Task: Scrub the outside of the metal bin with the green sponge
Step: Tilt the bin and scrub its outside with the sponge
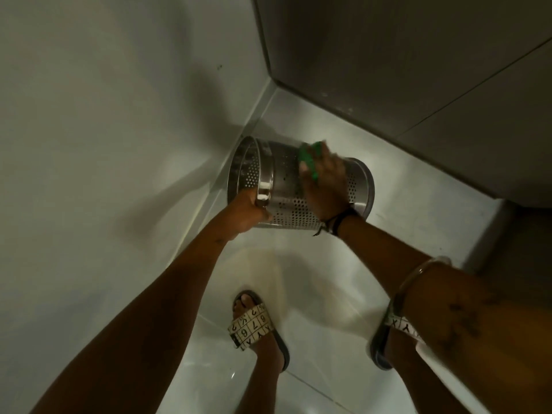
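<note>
A perforated metal bin point(283, 186) is held on its side above the floor, its open mouth turned left toward the wall. My left hand point(249, 212) grips the shiny rim at the lower edge of the mouth. My right hand point(324, 186) lies across the top of the bin's outer wall and presses the green sponge point(309, 158) against it. Only the sponge's edges show past my fingers. The bin's base points right.
A pale wall point(104, 130) stands close on the left and a grey tiled wall point(418, 70) at the right, meeting in a corner behind the bin. The white tiled floor point(313, 279) looks wet. My feet in patterned slides point(252, 325) stand below the bin.
</note>
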The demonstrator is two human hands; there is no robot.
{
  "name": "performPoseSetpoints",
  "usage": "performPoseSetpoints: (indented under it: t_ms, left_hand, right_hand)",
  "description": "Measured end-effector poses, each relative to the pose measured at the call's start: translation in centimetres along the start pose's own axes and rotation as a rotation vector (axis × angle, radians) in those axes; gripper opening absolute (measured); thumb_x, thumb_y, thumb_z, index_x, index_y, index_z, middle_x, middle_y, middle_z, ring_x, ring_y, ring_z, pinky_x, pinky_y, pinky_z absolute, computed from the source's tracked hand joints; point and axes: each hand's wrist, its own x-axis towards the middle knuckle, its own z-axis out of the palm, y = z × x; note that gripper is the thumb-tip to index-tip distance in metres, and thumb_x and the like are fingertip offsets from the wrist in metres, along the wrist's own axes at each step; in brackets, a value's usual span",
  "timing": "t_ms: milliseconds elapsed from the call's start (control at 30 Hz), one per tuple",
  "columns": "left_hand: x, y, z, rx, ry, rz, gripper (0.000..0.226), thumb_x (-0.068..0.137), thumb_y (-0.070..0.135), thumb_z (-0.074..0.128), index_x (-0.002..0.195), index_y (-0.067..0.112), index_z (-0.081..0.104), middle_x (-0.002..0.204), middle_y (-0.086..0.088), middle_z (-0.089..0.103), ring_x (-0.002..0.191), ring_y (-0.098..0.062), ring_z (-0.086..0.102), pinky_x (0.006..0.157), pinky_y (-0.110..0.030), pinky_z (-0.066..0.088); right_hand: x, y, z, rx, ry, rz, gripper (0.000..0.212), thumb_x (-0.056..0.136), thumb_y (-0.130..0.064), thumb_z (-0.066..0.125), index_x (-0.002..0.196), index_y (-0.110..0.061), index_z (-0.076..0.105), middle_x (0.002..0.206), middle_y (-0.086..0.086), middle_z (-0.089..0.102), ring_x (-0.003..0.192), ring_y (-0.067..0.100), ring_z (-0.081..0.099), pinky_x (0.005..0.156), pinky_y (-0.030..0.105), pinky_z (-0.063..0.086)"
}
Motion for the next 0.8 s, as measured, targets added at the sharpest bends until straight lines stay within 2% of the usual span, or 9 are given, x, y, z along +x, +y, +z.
performPoseSetpoints:
  t_ms: [167,267,333,400,500,567,633,700,800]
  left_hand:
    - [0.4,0.5,0.3,-0.079,-0.034,0.014,0.017,0.092,0.016,0.058,0.109,0.016,0.061,0.114,-0.007,0.065,0.107,-0.025,0.063,0.097,-0.043,0.051]
    - [0.6,-0.9,0.1,0.029,-0.074,-0.008,0.041,0.077,0.0,0.072,0.111,0.022,0.066,0.11,-0.001,0.071,0.113,-0.027,0.064,0.092,-0.041,0.055]
    - [0.1,-1.5,0.0,-0.144,-0.049,-0.004,0.041,0.076,0.001,0.072,0.105,0.031,0.071,0.109,0.001,0.075,0.111,-0.024,0.067,0.087,-0.036,0.057]
    - [-0.3,-1.3,0.4,-0.351,-0.004,0.022,0.043,0.075,0.003,0.073,0.111,0.027,0.07,0.113,-0.002,0.075,0.111,-0.024,0.069,0.092,-0.042,0.057]
    - [0.1,-0.8,1.3,-0.422,0.014,-0.016,0.045,0.074,-0.006,0.072,0.112,0.018,0.069,0.11,-0.002,0.076,0.113,-0.027,0.067,0.102,-0.05,0.05]
    - [0.0,-0.6,1.6,-0.36,-0.038,-0.03,0.046,0.074,-0.008,0.071,0.112,0.019,0.069,0.109,0.001,0.076,0.114,-0.025,0.066,0.101,-0.047,0.049]
    - [-0.3,-0.5,1.6,-0.282,-0.062,-0.048,0.047,0.074,-0.007,0.071,0.114,0.018,0.068,0.113,-0.002,0.073,0.116,-0.027,0.063,0.095,-0.042,0.052]
    - [-0.9,-0.6,1.7,-0.181,-0.048,-0.027,0.045,0.08,-0.006,0.067,0.12,0.014,0.064,0.122,-0.004,0.069,0.115,-0.027,0.064,0.088,-0.033,0.057]
    - [-1.7,-1.2,1.4,-0.171,-0.01,-0.023,0.039,0.088,-0.002,0.062,0.106,0.032,0.066,0.109,0.006,0.068,0.106,-0.019,0.066,0.085,-0.028,0.059]
  right_hand:
    - [-1.8,-6.9,1.7,0.014,0.034,-0.233,0.058,0.097,-0.05,0.02,0.152,-0.032,0.024,0.166,0.002,0.014,0.154,0.03,0.006,0.123,0.06,0.005]
    - [-2.3,-2.9,2.3,0.033,0.05,-0.177,0.055,0.097,-0.047,0.026,0.15,-0.031,0.028,0.165,0.0,0.019,0.153,0.028,0.008,0.123,0.058,0.002]
    - [-3.3,1.8,2.7,-0.032,0.049,-0.112,0.053,0.099,-0.04,0.036,0.15,-0.026,0.031,0.163,0.005,0.024,0.152,0.031,0.015,0.122,0.062,0.01]
    - [-4.3,7.2,2.6,-0.063,0.042,0.078,0.062,0.096,-0.047,0.027,0.15,-0.019,0.033,0.161,0.011,0.028,0.149,0.036,0.022,0.118,0.06,0.022]
    - [-4.5,10.9,1.1,0.052,0.004,0.371,0.073,0.087,-0.054,0.019,0.153,-0.022,0.024,0.165,0.006,0.018,0.152,0.035,0.012,0.121,0.059,0.016]
    - [-3.7,8.2,0.4,0.078,0.041,0.263,0.069,0.089,-0.048,0.02,0.151,-0.018,0.03,0.163,0.009,0.025,0.152,0.031,0.017,0.123,0.054,0.015]
    - [-2.6,2.7,0.7,0.094,0.074,-0.007,0.059,0.095,-0.038,0.021,0.149,-0.017,0.036,0.159,0.012,0.033,0.15,0.029,0.024,0.123,0.051,0.018]
    - [-2.4,-2.9,1.8,0.027,0.043,-0.22,0.057,0.097,-0.039,0.021,0.15,-0.024,0.031,0.162,0.009,0.026,0.152,0.031,0.017,0.124,0.055,0.015]
    - [-3.9,-5.7,3.6,0.038,0.008,-0.258,0.056,0.097,-0.048,0.023,0.151,-0.031,0.027,0.165,0.003,0.018,0.153,0.034,0.006,0.122,0.062,0.006]
